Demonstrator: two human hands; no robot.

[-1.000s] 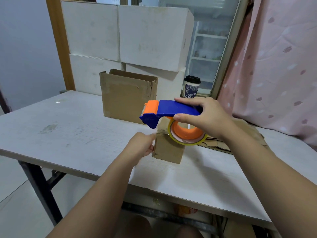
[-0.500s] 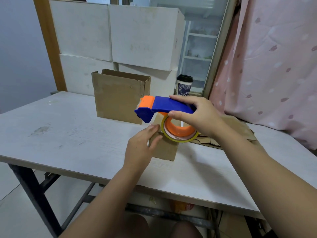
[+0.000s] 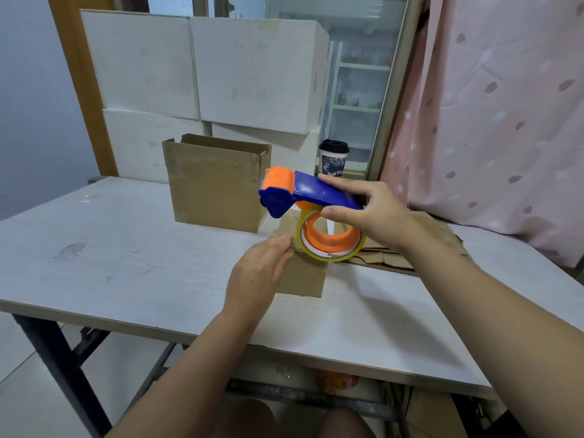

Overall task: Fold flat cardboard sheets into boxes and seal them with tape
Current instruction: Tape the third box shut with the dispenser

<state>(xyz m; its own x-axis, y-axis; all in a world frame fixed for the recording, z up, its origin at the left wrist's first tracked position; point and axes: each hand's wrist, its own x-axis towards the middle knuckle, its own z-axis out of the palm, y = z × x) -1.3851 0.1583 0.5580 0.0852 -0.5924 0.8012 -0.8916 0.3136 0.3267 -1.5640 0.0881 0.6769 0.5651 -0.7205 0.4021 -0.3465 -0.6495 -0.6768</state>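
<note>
A white desk [image 3: 126,248] on dark metal legs stands before a stack of large white boxes [image 3: 252,74], with a pink patterned curtain [image 3: 505,121] hanging to the right. Near the middle of the desk, towards its front edge, sits a small brown cardboard box [image 3: 303,279]. The left hand [image 3: 256,276] rests against the box's left side, its fingers [image 3: 281,248] nearly straight and reaching up to the top edge, pressing rather than gripping.

The right hand [image 3: 369,213] is wrapped round the handle of a blue and orange plastic tape dispenser [image 3: 303,192], thumb beneath and fingers curled over the top. The dispenser hangs over the small box, its orange head pointing left. Its roll of yellowish clear tape [image 3: 328,257] on an orange hub sits at the box's top; whether the two touch cannot be told.

Behind stands a larger open brown cardboard box [image 3: 215,188], upright and well apart from the small one. To the right, under the right forearm, lie flat brown cardboard sheets [image 3: 395,260]. A paper cup with a black lid [image 3: 333,161] stands beyond the dispenser, near the white boxes.
</note>
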